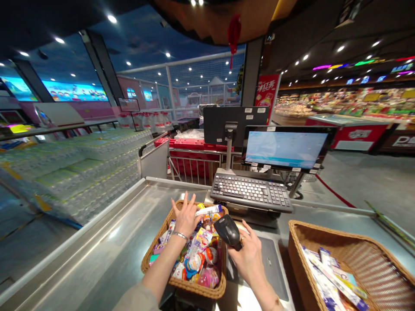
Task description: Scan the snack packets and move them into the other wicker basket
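Note:
My left hand (186,218), a bracelet at its wrist, is over the far part of a wicker basket (145,258). Its thumb and index finger pinch one end of a slim white-and-blue stick packet (210,210), while the other fingers stretch apart. A black handheld barcode scanner (227,230) is gripped in my right hand (249,252), just right of that basket, its head tilted toward the packet. Inside the basket lie mixed small packaged goods, among them a round toy-like pack (194,262) and a pink container (208,277).
A second wicker basket (363,244) with several stick packets (337,276) stands at right on the metal counter (106,250). Beyond the first basket are a keyboard (251,190) and a lit monitor (285,148). Stacked bottled drinks (87,166) stand left of the counter.

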The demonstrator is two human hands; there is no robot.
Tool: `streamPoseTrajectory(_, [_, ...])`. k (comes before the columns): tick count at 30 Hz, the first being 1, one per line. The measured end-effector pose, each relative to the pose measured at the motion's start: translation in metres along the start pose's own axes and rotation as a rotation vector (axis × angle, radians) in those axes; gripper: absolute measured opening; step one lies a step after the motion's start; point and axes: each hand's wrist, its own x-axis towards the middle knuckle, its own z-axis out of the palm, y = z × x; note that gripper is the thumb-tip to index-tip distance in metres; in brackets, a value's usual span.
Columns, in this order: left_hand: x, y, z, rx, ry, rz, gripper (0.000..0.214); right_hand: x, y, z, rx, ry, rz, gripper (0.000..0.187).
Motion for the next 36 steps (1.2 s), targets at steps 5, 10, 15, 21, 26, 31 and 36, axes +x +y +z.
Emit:
streamPoseTrajectory(5, [-0.001,0.003,-0.002,0.034,0.060,0.028,0.014,0.000,-0.002,0.000,-0.002,-0.004,-0.001,0.014])
streamPoseTrajectory(10, [0.000,0.004,-0.002,0.045,0.090,0.043,0.012,0.001,-0.002,-0.001,0.001,-0.002,-0.007,0.013])
streamPoseTrajectory(15, [0.000,0.003,-0.001,0.038,0.099,0.043,0.010,0.002,-0.001,-0.001,0.007,-0.004,0.000,0.012])
streamPoseTrajectory(21, [0.001,0.003,0.001,0.032,0.104,0.039,0.011,0.002,-0.001,0.000,0.014,-0.004,-0.001,0.012])
streamPoseTrajectory(26, [0.002,0.004,0.001,0.032,0.097,0.044,0.011,0.001,0.001,0.000,0.021,0.010,-0.007,0.013])
streamPoseTrajectory(31, [0.005,0.008,-0.002,0.016,0.082,0.046,0.012,0.002,0.003,-0.002,0.019,0.044,-0.018,0.015])
streamPoseTrajectory(36, [0.008,0.015,-0.001,-0.004,0.072,0.062,0.012,0.004,0.010,-0.006,0.021,0.124,-0.034,0.018])
